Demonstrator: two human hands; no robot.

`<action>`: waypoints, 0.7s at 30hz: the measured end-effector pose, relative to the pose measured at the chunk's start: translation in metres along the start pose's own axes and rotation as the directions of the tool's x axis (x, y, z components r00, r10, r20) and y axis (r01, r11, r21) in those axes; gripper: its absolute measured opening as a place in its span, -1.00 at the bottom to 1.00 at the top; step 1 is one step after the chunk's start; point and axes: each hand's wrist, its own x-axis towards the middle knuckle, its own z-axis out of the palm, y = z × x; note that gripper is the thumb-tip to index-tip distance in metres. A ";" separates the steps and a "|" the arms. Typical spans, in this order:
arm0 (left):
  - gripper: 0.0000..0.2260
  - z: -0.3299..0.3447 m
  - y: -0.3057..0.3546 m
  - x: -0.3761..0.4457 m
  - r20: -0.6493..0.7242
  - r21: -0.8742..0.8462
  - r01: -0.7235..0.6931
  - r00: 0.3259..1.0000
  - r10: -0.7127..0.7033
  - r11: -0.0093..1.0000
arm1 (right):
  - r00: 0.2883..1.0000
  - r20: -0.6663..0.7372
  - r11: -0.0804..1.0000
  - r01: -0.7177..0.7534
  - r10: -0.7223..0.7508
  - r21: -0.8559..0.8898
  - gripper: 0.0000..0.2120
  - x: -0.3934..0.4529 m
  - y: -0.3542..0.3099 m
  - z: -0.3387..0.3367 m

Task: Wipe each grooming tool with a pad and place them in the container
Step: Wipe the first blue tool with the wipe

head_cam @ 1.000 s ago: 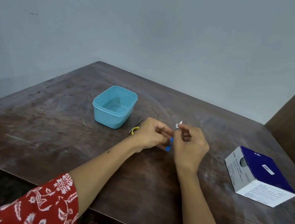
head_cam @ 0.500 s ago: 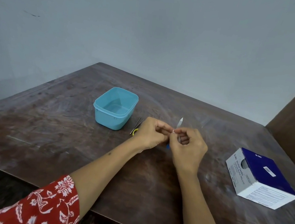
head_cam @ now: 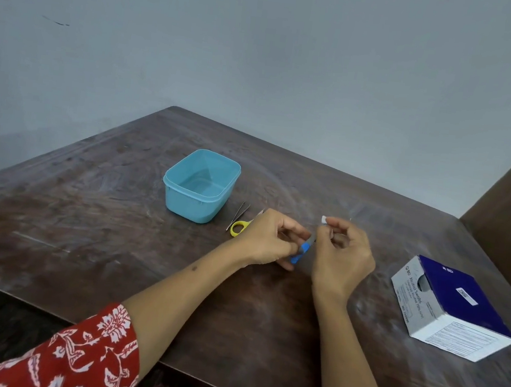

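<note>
At the centre of the frame a small blue-handled grooming tool (head_cam: 302,251) is held slanted above the bench (head_cam: 87,206), its lower end gripped in the curled fingers of the left hand (head_cam: 269,241). Just right of it, the right hand (head_cam: 344,256) pinches a small white pad (head_cam: 324,220) between thumb and fingertips, at the tool's upper end. Left of the hands, yellow-handled scissors (head_cam: 239,227) and slim metal tweezers (head_cam: 238,215) lie on the bench beside the light blue container (head_cam: 199,185), which stands open. At the right edge sits a blue-and-white swab box (head_cam: 448,307).
</note>
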 end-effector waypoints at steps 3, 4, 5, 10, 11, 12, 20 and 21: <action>-0.69 0.006 -0.001 -0.001 -0.009 0.023 -0.042 0.999 0.042 0.999 | 1.000 -0.015 0.999 0.008 -0.008 -0.033 -0.80 0.000 0.000 0.000; -0.69 0.008 -0.002 -0.002 -0.020 0.030 -0.059 0.998 0.060 0.998 | 1.000 -0.018 0.999 0.010 -0.010 -0.041 -0.81 0.000 0.000 0.000; -0.69 0.010 -0.003 -0.002 -0.033 0.051 -0.083 0.996 0.085 0.995 | 1.000 -0.019 0.999 0.012 -0.013 -0.046 -0.81 0.000 0.001 0.000; -0.65 0.012 -0.011 0.003 -0.086 0.261 -0.156 0.979 0.184 0.953 | 0.999 -0.022 0.998 0.027 -0.029 -0.063 -0.82 0.000 0.002 0.001; -0.64 0.012 -0.010 0.003 -0.085 0.287 -0.160 0.978 0.191 0.945 | 0.999 -0.031 0.997 0.036 -0.038 -0.065 -0.82 0.000 0.003 0.001; -0.64 0.012 -0.009 0.003 -0.087 0.303 -0.162 0.977 0.197 0.939 | 0.998 -0.043 0.997 0.043 -0.046 -0.063 -0.82 0.001 0.003 0.001; -0.74 0.014 0.000 0.001 -0.199 0.008 -0.099 0.975 0.099 0.995 | 0.991 -0.062 0.991 0.126 -0.122 0.052 -0.87 -0.001 -0.001 0.000; -0.75 0.014 0.001 0.001 -0.206 -0.071 -0.076 0.977 0.060 0.995 | 0.989 -0.038 0.989 0.145 -0.144 0.040 -0.87 -0.002 -0.001 0.000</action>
